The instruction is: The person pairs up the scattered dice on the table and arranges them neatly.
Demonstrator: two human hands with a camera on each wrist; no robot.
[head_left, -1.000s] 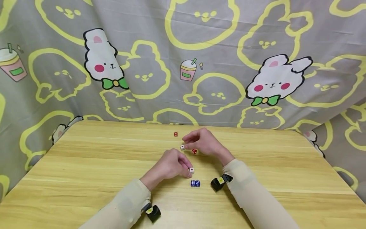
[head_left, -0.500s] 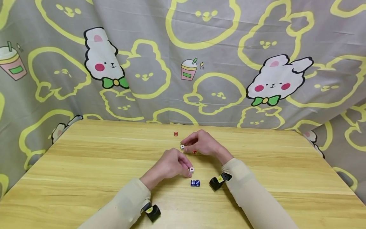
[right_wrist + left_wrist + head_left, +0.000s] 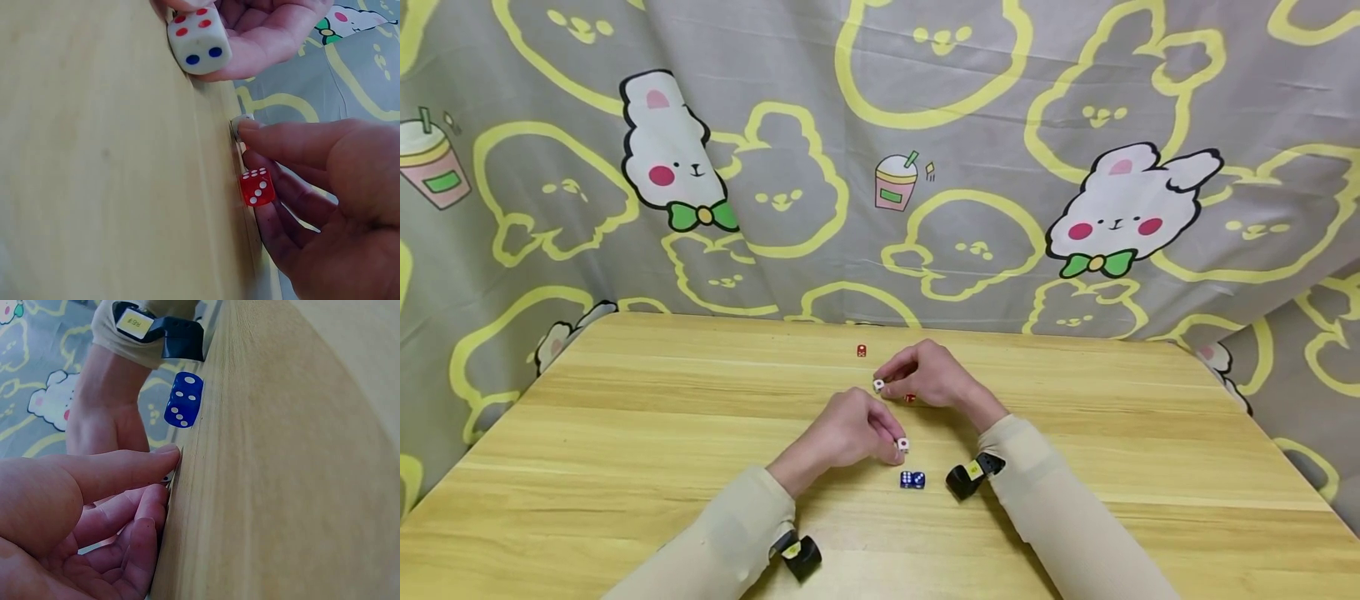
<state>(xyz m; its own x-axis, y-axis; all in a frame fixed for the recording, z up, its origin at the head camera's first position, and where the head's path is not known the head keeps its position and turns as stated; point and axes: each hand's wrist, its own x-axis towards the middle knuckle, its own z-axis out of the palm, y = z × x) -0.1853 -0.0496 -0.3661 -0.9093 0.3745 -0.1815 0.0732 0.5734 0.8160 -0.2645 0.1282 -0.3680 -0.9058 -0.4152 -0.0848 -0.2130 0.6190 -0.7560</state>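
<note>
In the head view, my left hand (image 3: 856, 427) pinches a white die (image 3: 903, 445) on the wooden table. This die shows large in the right wrist view, with red and blue pips. Farther back, my right hand (image 3: 934, 375) holds a second white die (image 3: 878, 385) between thumb and fingers. Beside the right thumb is a red die (image 3: 910, 398), partly covered in the head view. The right wrist view shows this red die (image 3: 257, 187) more fully, in front of the fingers. Two blue dice (image 3: 912, 480) sit side by side, nearer than the left hand's die.
Another red die (image 3: 861, 351) lies alone toward the table's back edge. A grey curtain (image 3: 805, 75) with cartoon rabbits hangs behind the wooden table (image 3: 647, 433). Each wrist wears a strapped black camera, such as the right one (image 3: 966, 481).
My right fingers have come down and slightly left onto the farther white die. The red die by the right thumb is now more covered. The left hand stays in place.
</note>
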